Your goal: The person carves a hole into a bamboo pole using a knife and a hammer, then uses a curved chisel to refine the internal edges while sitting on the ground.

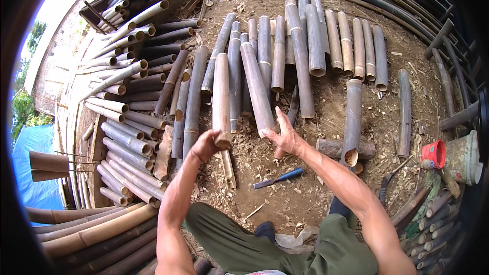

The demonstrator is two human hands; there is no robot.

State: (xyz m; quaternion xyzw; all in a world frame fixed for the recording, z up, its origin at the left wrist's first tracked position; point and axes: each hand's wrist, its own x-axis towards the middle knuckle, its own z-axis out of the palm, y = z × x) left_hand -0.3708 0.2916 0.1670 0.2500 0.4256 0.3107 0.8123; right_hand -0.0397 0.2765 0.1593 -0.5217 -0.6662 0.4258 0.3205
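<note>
My left hand [206,145] is closed around the near end of a tan bamboo piece [221,91], which points away from me. Its far end lies among the other bamboo pieces. My right hand [287,136] is open, fingers spread and thumb out, beside the near end of a greyish bamboo piece [257,86]; whether the thumb touches it I cannot tell. On the dirt between my hands and legs lies a chisel [278,178] with a blue handle. To the right, a bamboo piece with a slanted cut end [352,117] rests across a short log [328,147].
Several bamboo pieces [310,40] lie in a row ahead. Stacked poles [127,142] crowd the left. A red container [433,154] and a dirty white bucket [462,159] stand at right, near a curved blade tool [385,186]. Wood chips litter the ground.
</note>
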